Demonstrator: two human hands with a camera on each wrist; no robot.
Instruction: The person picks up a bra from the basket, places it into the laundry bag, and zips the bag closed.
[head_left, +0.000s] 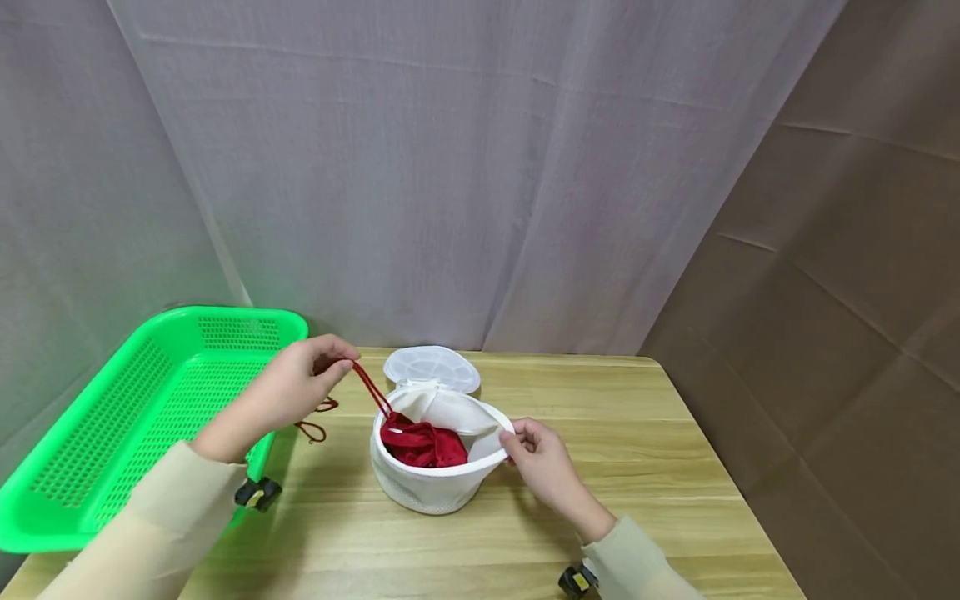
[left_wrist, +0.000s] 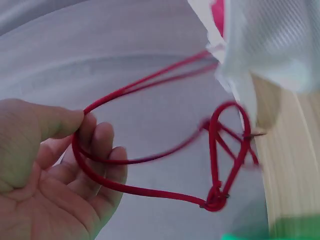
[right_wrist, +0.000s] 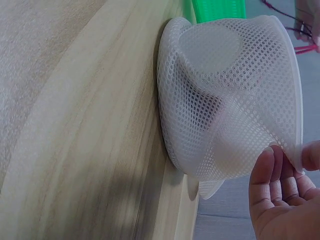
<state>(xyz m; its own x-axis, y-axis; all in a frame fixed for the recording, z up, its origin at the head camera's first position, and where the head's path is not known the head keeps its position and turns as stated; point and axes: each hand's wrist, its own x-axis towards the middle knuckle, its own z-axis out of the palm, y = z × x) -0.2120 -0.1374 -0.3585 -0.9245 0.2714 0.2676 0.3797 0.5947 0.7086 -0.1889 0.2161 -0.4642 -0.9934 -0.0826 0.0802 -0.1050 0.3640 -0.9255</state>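
Observation:
My left hand (head_left: 303, 379) pinches a red drawstring cord (head_left: 372, 390) between thumb and fingers. In the left wrist view the cord (left_wrist: 145, 191) loops past the fingers, its knotted ends dangling. The cord runs down to a dark red cloth pouch (head_left: 423, 444) lying inside a white mesh laundry bag (head_left: 427, 492). On the right, my right hand (head_left: 543, 462) pinches the bag's rim. The right wrist view shows the bag's honeycomb mesh side (right_wrist: 230, 100) standing on the table. A round mesh lid (head_left: 432, 367) lies folded back behind the opening.
A green perforated plastic basket (head_left: 180, 400) stands left of the bag, beneath the left forearm. The wooden table (head_left: 600, 467) ends at a grey curtain (head_left: 420, 167) behind and a brown cloth wall (head_left: 825, 350) on the right.

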